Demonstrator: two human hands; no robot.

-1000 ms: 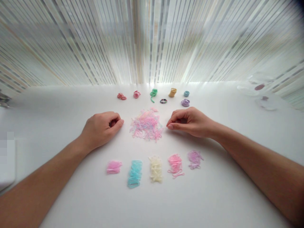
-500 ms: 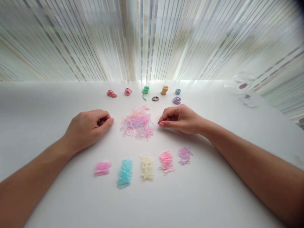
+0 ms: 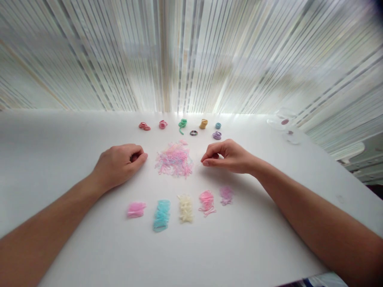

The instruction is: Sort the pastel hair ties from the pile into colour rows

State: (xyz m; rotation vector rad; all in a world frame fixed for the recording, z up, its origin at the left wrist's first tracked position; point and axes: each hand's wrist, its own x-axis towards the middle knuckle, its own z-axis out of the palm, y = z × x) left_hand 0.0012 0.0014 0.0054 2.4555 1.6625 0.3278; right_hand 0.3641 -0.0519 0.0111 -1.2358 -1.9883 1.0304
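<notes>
The person's left hand (image 3: 118, 165) is resting loosely curled on the white table (image 3: 60, 135), just left of a loose pile of small rubber bands (image 3: 174, 161). The right hand (image 3: 227, 156) is holding its fingertips (image 3: 206, 161) close together just right of the pile, and I cannot tell if they are gripping a band. The hands are apart, with the pile between them. On the near side, five sorted heaps of bands (image 3: 161, 215) are lying in a curved row. On the far side, small coiled bundles (image 3: 182, 124) are sitting in front of a striped sheer curtain (image 3: 191, 59).
</notes>
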